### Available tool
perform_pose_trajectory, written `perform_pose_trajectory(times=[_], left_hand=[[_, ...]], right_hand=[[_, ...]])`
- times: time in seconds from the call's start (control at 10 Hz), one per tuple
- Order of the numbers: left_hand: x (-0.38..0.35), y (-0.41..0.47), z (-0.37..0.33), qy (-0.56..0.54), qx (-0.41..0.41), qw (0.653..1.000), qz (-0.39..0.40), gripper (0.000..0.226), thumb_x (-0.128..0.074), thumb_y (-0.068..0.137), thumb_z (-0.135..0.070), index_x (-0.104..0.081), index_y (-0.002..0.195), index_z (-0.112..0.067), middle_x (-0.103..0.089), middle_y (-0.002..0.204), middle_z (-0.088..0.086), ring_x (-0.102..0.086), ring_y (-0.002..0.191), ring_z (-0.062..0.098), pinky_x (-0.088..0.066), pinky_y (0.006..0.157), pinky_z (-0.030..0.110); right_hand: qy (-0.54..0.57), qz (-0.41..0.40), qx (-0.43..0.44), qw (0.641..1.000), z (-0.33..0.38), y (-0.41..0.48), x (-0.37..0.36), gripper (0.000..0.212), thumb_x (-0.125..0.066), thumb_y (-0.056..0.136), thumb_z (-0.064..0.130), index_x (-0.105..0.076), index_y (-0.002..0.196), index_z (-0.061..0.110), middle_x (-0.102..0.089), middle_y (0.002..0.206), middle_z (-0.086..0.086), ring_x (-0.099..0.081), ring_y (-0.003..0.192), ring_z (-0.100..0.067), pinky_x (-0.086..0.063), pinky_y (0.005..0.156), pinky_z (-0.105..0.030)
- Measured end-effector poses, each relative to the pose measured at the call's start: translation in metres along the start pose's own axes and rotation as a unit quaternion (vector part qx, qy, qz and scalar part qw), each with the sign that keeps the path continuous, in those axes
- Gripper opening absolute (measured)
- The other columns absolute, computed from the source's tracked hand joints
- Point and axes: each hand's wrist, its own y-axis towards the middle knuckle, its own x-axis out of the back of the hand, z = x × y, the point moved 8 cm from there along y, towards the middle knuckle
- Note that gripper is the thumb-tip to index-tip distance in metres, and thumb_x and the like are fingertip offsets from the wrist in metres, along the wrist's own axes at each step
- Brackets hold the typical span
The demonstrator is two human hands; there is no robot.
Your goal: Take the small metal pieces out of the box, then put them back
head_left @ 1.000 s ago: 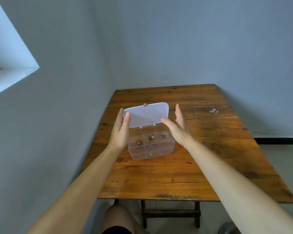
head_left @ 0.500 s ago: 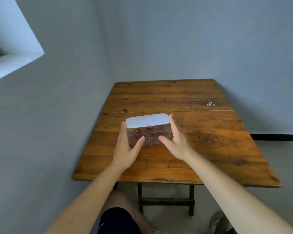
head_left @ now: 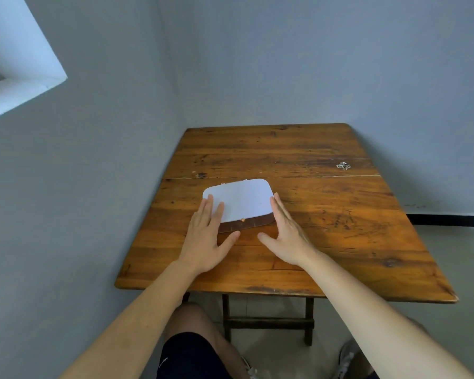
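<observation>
A clear plastic box [head_left: 241, 203] with a white lid and a small gold clasp at its front stands on the wooden table [head_left: 326, 220], lid down flat. The pieces inside are hidden by the lid. My left hand [head_left: 205, 236] lies flat with its fingers on the lid's left corner. My right hand [head_left: 285, 233] rests with fingers spread against the box's right side. A small heap of metal pieces [head_left: 343, 165] lies apart at the table's far right.
The table stands in a corner, with grey walls to the left and behind. A white window ledge [head_left: 19, 86] juts out at the upper left. My knee and shoes show below the table's front edge.
The lid stood upright a second ago and has come down onto the box. Both hands moved from the lid's sides to rest on and beside the closed box.
</observation>
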Motion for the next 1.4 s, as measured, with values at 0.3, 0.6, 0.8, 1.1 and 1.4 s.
perform_pose_trajectory(times=[0.3, 0.6, 0.8, 1.1, 1.4], left_hand=[[0.002, 0.047, 0.007, 0.115, -0.079, 0.989, 0.056, 0.063, -0.019, 0.1, -0.057, -0.004, 0.158, -0.037, 0.003, 0.169, -0.003, 0.01, 0.154, 0.017, 0.005, 0.125, 0.041], [0.008, 0.084, 0.049, 0.135, 0.104, 0.985, -0.025, 0.062, -0.022, 0.104, -0.048, -0.01, 0.159, -0.022, -0.006, 0.168, 0.013, -0.002, 0.154, 0.035, -0.003, 0.124, 0.054], [0.01, 0.109, 0.068, 0.099, 0.218, 0.97, -0.038, 0.061, -0.027, 0.106, -0.036, -0.007, 0.158, -0.013, 0.0, 0.167, 0.018, 0.006, 0.153, 0.041, 0.003, 0.121, 0.06], [0.019, 0.132, 0.101, 0.08, 0.345, 0.935, -0.018, 0.066, -0.032, 0.103, -0.028, -0.001, 0.158, -0.011, 0.007, 0.166, 0.018, 0.011, 0.15, 0.047, 0.009, 0.119, 0.06], [0.03, 0.122, 0.1, 0.035, 0.298, 0.953, -0.048, 0.065, -0.026, 0.105, -0.039, -0.006, 0.158, -0.008, 0.004, 0.166, 0.022, 0.011, 0.152, 0.042, 0.009, 0.12, 0.058]], right_hand=[[-0.083, -0.001, -0.053, 0.995, -0.01, 0.014, -0.019, 0.111, -0.051, 0.092, 0.062, 0.034, 0.148, 0.019, 0.03, 0.162, -0.003, 0.014, 0.152, -0.018, -0.004, 0.119, -0.031], [-0.233, -0.017, -0.008, 0.972, -0.01, 0.02, -0.029, 0.087, -0.015, 0.095, 0.071, 0.002, 0.159, 0.015, 0.013, 0.166, -0.009, 0.015, 0.152, -0.023, 0.004, 0.124, -0.042], [-0.243, -0.013, -0.007, 0.97, -0.01, 0.021, -0.029, 0.088, -0.011, 0.094, 0.071, 0.003, 0.159, 0.013, 0.014, 0.165, -0.01, 0.017, 0.152, -0.023, 0.004, 0.124, -0.042], [-0.237, -0.011, -0.007, 0.971, -0.009, 0.02, -0.028, 0.087, -0.012, 0.094, 0.072, 0.003, 0.159, 0.015, 0.015, 0.165, -0.008, 0.018, 0.151, -0.023, 0.005, 0.124, -0.041], [-0.234, -0.001, -0.009, 0.972, -0.006, 0.018, -0.027, 0.088, -0.012, 0.094, 0.071, 0.005, 0.158, 0.014, 0.017, 0.165, -0.009, 0.019, 0.151, -0.023, 0.006, 0.124, -0.041]])
